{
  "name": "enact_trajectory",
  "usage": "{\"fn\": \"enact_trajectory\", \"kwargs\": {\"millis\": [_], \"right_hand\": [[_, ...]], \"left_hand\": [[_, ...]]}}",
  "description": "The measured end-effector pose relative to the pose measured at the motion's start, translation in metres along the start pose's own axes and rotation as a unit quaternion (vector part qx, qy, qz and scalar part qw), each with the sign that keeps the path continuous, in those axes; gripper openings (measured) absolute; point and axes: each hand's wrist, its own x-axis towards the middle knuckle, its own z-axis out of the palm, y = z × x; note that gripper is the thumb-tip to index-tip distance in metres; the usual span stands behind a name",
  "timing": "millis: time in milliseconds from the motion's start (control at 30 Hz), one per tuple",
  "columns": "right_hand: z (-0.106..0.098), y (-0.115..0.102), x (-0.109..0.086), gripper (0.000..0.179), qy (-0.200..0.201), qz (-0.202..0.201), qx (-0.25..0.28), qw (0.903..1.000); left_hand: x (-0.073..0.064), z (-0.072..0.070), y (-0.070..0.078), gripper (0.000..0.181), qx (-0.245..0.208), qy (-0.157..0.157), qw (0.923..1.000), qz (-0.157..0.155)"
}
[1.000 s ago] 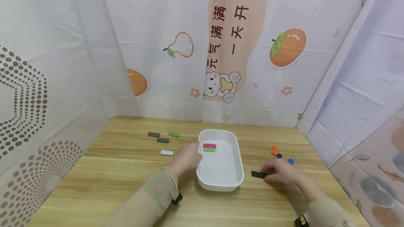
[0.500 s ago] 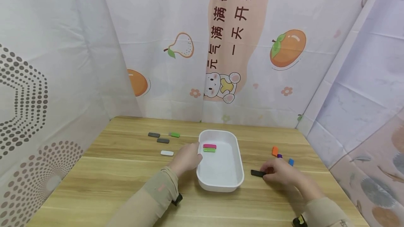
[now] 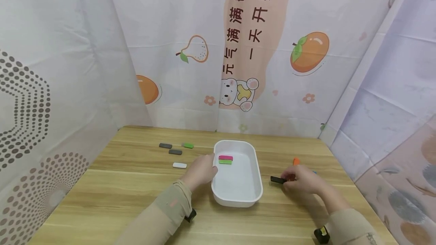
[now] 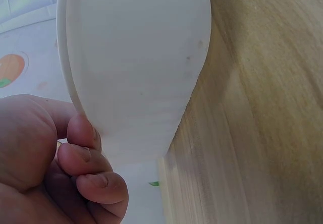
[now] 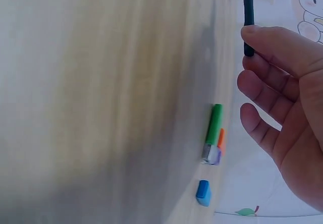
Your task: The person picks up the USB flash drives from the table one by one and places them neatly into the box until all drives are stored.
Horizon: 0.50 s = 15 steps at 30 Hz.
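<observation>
My left hand (image 3: 200, 169) grips the left rim of a white plastic tray (image 3: 238, 202), fingertips curled over its edge in the left wrist view. Inside the tray a pink USB stick (image 3: 226, 158) and a light green USB stick (image 3: 225, 162) lie side by side. To the right of the tray, my right hand (image 3: 302, 180) pinches a black USB stick (image 5: 248, 7) between thumb and index finger, raised above the table. The other fingers are bent loosely. Beyond that hand lie a green USB stick (image 5: 214, 125) with a metal plug, an orange one (image 3: 296, 160) and a blue one (image 5: 203, 192).
Left of the tray lie two dark grey USB sticks (image 3: 175, 152), a green one (image 3: 188, 145) with its plug showing, and a white one (image 3: 179, 165). Printed curtains (image 3: 177, 97) stand around the back and sides of the wooden table (image 3: 112, 188).
My right hand has risen and moved slightly away from me with the black USB stick, now covering the purple one in the head view. My left hand and the tray stay in place.
</observation>
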Motion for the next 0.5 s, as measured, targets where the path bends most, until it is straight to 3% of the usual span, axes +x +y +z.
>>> {"fn": "enact_trajectory", "kwargs": {"millis": [300, 500], "right_hand": [[-0.014, 0.001, 0.005, 0.013, 0.011, -0.028, -0.013, 0.9995], [-0.024, -0.003, 0.009, 0.012, 0.004, -0.002, 0.001, 1.0]], "left_hand": [[-0.002, 0.0, 0.0, 0.048, -0.005, 0.0, 1.0, 0.0], [-0.001, 0.001, -0.001, 0.048, -0.014, -0.002, 0.9999, -0.002]]}}
